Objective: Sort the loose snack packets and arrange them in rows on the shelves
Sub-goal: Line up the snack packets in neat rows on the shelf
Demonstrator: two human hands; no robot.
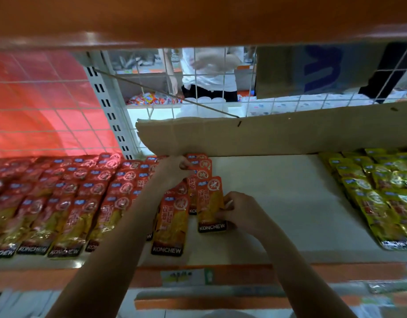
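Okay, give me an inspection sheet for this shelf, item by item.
Surface: white shelf, bare stretch in the middle.
Job's things: red packets in overlapping rows on the left; yellow packets in rows on the right.
Clutter: cardboard strip standing along the back.
Hands: left hand grips packets at the back of a row; right hand holds a red packet by its lower end.
Cables: nothing seen.
Surroundings: wire grid behind, a person beyond it, orange shelf overhead, price label on the front edge.
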